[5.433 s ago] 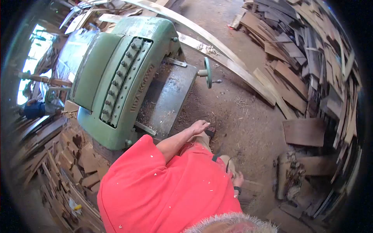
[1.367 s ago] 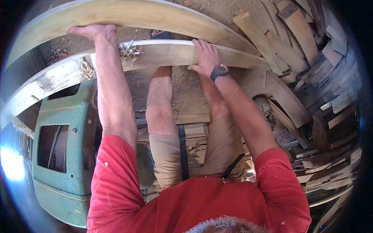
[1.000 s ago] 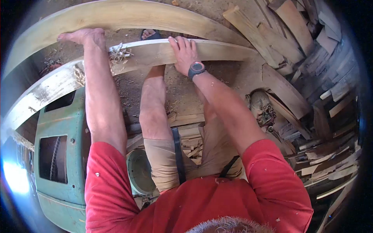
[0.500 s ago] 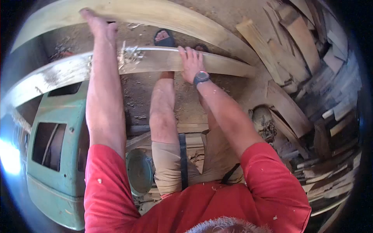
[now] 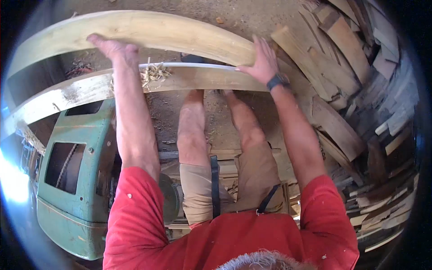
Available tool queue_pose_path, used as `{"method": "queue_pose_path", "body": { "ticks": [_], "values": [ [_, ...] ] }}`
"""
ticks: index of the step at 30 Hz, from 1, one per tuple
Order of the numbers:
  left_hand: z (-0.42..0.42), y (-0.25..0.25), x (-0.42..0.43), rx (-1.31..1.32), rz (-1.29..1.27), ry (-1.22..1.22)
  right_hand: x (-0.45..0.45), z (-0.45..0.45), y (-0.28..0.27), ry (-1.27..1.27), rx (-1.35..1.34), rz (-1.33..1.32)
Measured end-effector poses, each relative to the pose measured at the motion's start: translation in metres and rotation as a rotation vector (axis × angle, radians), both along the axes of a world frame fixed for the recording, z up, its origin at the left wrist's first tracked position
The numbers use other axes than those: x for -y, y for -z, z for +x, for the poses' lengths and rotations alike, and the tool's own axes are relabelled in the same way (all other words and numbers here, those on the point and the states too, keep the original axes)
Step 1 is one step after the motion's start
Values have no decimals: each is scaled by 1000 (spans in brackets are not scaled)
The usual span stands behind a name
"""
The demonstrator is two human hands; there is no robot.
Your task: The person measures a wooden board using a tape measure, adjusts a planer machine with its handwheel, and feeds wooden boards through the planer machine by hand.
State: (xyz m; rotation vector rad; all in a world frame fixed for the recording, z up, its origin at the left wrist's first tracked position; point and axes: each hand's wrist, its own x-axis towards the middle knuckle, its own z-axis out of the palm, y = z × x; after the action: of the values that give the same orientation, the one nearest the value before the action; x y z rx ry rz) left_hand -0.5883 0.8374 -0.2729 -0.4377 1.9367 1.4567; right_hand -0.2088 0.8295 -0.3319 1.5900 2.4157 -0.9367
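Observation:
A long pale wooden plank (image 5: 175, 33) spans the far side of the view, its outline curved by the lens. My left hand (image 5: 118, 49) grips its near edge, thumb over the face and other fingers mostly hidden. At the plank's right end, my right hand (image 5: 263, 63) is open with fingers spread, the palm side against the end. Closer to me lies a second wooden piece (image 5: 198, 77) with a bright straight top edge. Curled wood shavings (image 5: 153, 74) are heaped on it beside my left forearm.
A green metal machine housing (image 5: 67, 216) with square openings stands on the left. Offcut boards (image 5: 346, 49) and stacked wood strips (image 5: 387, 202) fill the right side. My legs (image 5: 192, 119) are below the nearer piece, over a dirt floor (image 5: 216, 126) scattered with shavings.
My right hand has left the nearer piece and moved right and away to the far plank's end. The far plank's right end now sits farther left. My left hand stays at the plank.

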Motion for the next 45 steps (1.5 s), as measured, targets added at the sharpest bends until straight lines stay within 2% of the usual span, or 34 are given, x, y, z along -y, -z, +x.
{"method": "queue_pose_path", "body": {
  "ticks": [1,3,4,6,7,8,10,15,18,20,21,22,24,25,26,27,28,29,30,31,32,33,36,37,40,45],
  "values": [
    [10,-24,-4,-27,-64,-3,-11,4,-8,12,21,-1],
    [15,-34,-1,-35,-130,5,-24,6,-27,-98,-33,-313],
    [0,-23,10,-16,-31,35,-25,12,-33,-85,-14,-309],
    [-6,-21,21,5,125,74,-28,27,-42,-27,-80,-478],
    [-8,-23,29,10,170,82,-22,29,-40,-50,-178,-429],
    [-11,-26,36,13,217,87,-22,27,-55,-32,-160,-422],
    [-12,-37,50,-51,239,128,-15,19,-100,-159,-33,-455],
    [-22,-49,79,9,334,198,46,22,-164,103,-31,-264],
    [-56,-25,103,47,273,106,64,21,-187,157,-48,-102],
    [-96,-9,129,598,850,162,71,18,-202,182,-37,-69],
    [-67,-46,105,441,665,42,74,18,-210,181,-50,-60],
    [-72,-47,108,426,677,48,76,21,-218,162,-66,-29],
    [-97,-44,116,325,681,205,83,24,-231,141,-111,77],
    [-74,-67,111,-8,481,432,87,24,-246,155,-28,-118],
    [-101,-37,132,170,646,340,99,24,-250,126,-54,44],
    [-91,-56,130,-38,450,433,89,14,-273,122,49,-188],
    [-104,-35,144,71,506,238,101,26,-264,43,73,-196],
    [-94,-48,130,211,839,185,108,25,-272,91,-36,-14],
    [-81,-94,110,168,654,63,108,21,-277,88,-50,-4],
    [-75,-121,96,215,627,-51,102,16,-293,124,-33,-85],
    [-75,-135,88,248,552,-112,103,16,-300,88,-8,34],
    [-83,-128,89,243,562,-182,100,17,-307,89,-8,-5],
    [-88,-148,83,227,541,-200,97,15,-336,88,29,-6],
    [-107,-140,90,221,514,-187,101,-6,-336,71,35,0],
    [-120,-148,85,252,533,-259,102,-8,-352,64,51,31],
    [-131,-152,96,339,580,-242,112,-13,-385,43,58,24]
  ]
}}
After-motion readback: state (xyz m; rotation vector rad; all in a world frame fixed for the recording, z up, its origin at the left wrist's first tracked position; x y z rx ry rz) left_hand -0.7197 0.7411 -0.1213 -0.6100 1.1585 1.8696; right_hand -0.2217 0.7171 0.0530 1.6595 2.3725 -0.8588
